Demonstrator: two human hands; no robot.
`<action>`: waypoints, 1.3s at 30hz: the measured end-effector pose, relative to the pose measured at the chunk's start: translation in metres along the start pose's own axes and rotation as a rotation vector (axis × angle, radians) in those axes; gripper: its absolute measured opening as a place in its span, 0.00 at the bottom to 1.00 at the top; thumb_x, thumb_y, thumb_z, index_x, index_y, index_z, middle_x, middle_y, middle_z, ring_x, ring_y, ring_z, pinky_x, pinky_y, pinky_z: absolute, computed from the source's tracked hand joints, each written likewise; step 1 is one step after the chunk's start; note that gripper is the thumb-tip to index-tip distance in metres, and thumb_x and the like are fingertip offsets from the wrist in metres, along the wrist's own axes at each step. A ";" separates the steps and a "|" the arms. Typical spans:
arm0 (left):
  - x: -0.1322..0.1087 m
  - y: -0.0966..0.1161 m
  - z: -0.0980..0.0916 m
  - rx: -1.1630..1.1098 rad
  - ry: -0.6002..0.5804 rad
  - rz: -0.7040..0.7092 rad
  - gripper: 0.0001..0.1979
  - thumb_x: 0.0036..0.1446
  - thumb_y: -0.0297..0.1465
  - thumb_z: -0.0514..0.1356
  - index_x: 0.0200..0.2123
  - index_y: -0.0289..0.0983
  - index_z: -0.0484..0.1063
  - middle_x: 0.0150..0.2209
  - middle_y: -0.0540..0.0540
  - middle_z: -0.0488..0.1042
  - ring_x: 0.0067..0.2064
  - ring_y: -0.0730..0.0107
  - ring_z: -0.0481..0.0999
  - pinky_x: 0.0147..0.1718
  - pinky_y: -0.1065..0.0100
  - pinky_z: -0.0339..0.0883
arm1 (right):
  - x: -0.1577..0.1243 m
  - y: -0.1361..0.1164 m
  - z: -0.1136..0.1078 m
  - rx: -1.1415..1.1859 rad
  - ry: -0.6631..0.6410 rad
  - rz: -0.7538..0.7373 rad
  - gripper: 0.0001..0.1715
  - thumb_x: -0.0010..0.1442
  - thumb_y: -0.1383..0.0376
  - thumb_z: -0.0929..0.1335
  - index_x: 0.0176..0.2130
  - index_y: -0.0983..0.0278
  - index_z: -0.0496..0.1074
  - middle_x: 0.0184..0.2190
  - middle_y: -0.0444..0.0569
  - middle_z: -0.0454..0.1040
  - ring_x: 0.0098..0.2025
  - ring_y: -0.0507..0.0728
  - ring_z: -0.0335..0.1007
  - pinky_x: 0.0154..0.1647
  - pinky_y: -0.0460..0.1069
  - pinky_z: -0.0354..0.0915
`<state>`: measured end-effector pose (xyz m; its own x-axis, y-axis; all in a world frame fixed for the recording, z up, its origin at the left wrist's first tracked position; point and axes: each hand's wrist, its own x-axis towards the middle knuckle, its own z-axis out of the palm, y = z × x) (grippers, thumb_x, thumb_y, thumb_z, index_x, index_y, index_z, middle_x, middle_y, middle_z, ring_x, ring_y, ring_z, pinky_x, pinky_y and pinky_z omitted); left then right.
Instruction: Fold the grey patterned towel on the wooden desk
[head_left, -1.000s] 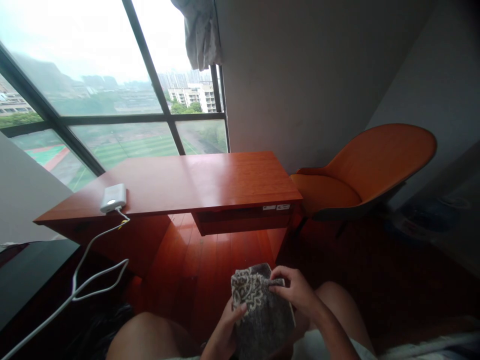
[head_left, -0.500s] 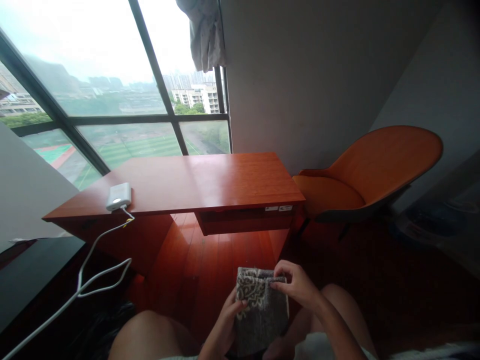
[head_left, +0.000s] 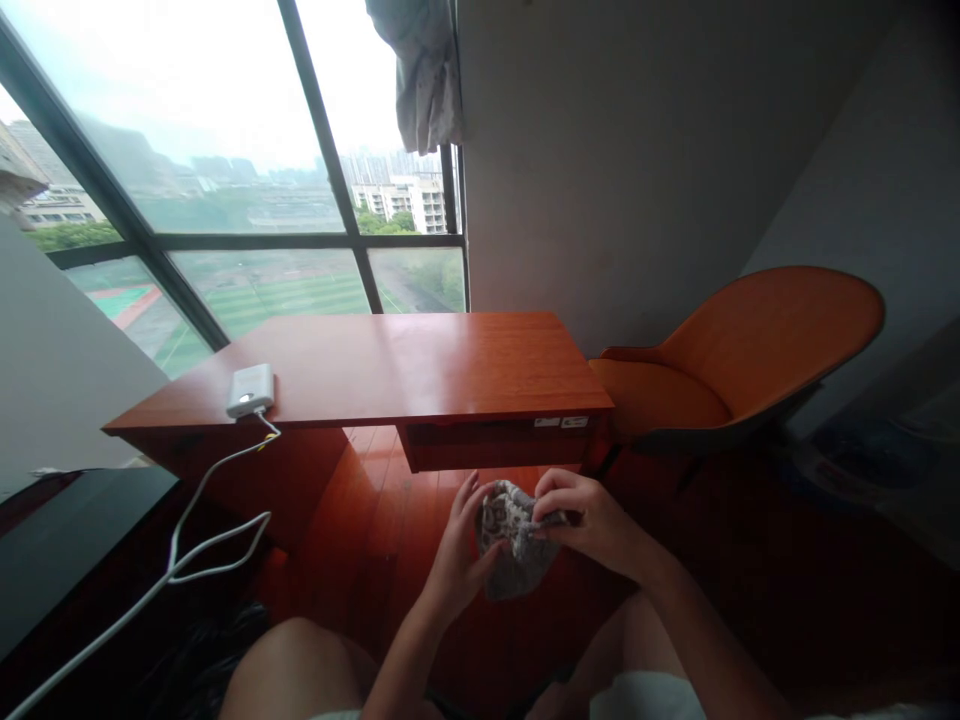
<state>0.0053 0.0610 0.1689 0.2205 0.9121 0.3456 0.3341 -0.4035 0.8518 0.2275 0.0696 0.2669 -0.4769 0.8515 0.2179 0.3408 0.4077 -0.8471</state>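
Patterned cloth (head_left: 514, 535), bunched small below the desk (head_left: 420, 365): right hand (head_left: 589, 520) pinching its top, left hand (head_left: 457, 555) loosely cupping; not yet flat.

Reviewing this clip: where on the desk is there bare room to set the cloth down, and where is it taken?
The wooden desk is bare from the white charger at its left front corner across to its right edge by the orange chair. The chair seat is also bare. Both hands, left hand and right hand, hold the patterned cloth in front of the desk.
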 end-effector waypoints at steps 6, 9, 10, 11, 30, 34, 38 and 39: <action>0.031 0.014 -0.006 -0.035 -0.185 0.044 0.25 0.50 0.30 0.65 0.52 0.43 0.65 0.57 0.41 0.65 0.58 0.56 0.66 0.57 0.53 0.62 | 0.002 0.007 -0.013 -0.060 0.011 -0.020 0.11 0.49 0.56 0.71 0.30 0.61 0.75 0.34 0.45 0.69 0.38 0.50 0.66 0.39 0.46 0.62; 0.041 0.016 -0.005 -0.057 -0.228 0.039 0.29 0.49 0.30 0.66 0.54 0.44 0.63 0.51 0.43 0.69 0.51 0.61 0.71 0.52 0.56 0.67 | -0.003 0.009 -0.017 -0.077 0.009 -0.008 0.11 0.49 0.56 0.71 0.29 0.61 0.74 0.34 0.45 0.69 0.38 0.50 0.67 0.39 0.47 0.62; 0.043 0.018 -0.005 -0.048 -0.253 0.055 0.28 0.49 0.31 0.67 0.53 0.44 0.64 0.51 0.42 0.69 0.52 0.61 0.70 0.53 0.56 0.66 | -0.006 0.009 -0.019 -0.083 0.007 -0.005 0.11 0.49 0.56 0.71 0.29 0.61 0.74 0.34 0.45 0.69 0.38 0.50 0.67 0.40 0.47 0.63; 0.046 0.021 -0.005 -0.037 -0.281 0.078 0.26 0.49 0.32 0.67 0.52 0.43 0.66 0.52 0.42 0.68 0.54 0.60 0.69 0.54 0.57 0.65 | -0.009 0.009 -0.020 -0.087 0.003 -0.001 0.11 0.49 0.56 0.71 0.29 0.61 0.74 0.34 0.45 0.69 0.38 0.50 0.67 0.40 0.47 0.63; 0.075 0.024 -0.010 0.095 -0.502 0.068 0.15 0.46 0.34 0.67 0.38 0.37 0.72 0.37 0.49 0.74 0.38 0.70 0.72 0.38 0.69 0.68 | -0.025 0.003 -0.034 -0.148 -0.060 -0.014 0.10 0.51 0.57 0.70 0.30 0.62 0.74 0.35 0.46 0.69 0.38 0.50 0.67 0.38 0.47 0.64; 0.073 0.023 -0.021 0.076 -0.480 0.024 0.10 0.50 0.34 0.64 0.25 0.36 0.67 0.28 0.52 0.72 0.30 0.75 0.69 0.30 0.73 0.64 | -0.026 0.011 -0.043 -0.245 0.044 0.054 0.12 0.51 0.56 0.70 0.29 0.61 0.71 0.35 0.46 0.69 0.37 0.51 0.67 0.38 0.48 0.63; 0.069 0.032 -0.035 -0.079 -0.400 -0.021 0.13 0.51 0.35 0.64 0.24 0.36 0.63 0.31 0.48 0.74 0.32 0.73 0.72 0.32 0.71 0.68 | -0.025 0.018 -0.052 -0.300 0.052 0.110 0.15 0.50 0.53 0.70 0.27 0.62 0.67 0.31 0.44 0.69 0.34 0.52 0.66 0.37 0.50 0.62; 0.069 0.035 -0.038 -0.087 -0.385 -0.027 0.12 0.51 0.35 0.64 0.25 0.36 0.64 0.31 0.48 0.74 0.33 0.72 0.73 0.32 0.70 0.68 | -0.024 0.017 -0.054 -0.304 0.047 0.110 0.15 0.51 0.54 0.70 0.27 0.61 0.67 0.31 0.44 0.69 0.34 0.52 0.66 0.36 0.50 0.62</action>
<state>-0.0028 0.1121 0.2379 0.5457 0.8219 0.1636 0.2690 -0.3567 0.8947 0.2883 0.0740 0.2730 -0.3880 0.9074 0.1616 0.6179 0.3862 -0.6849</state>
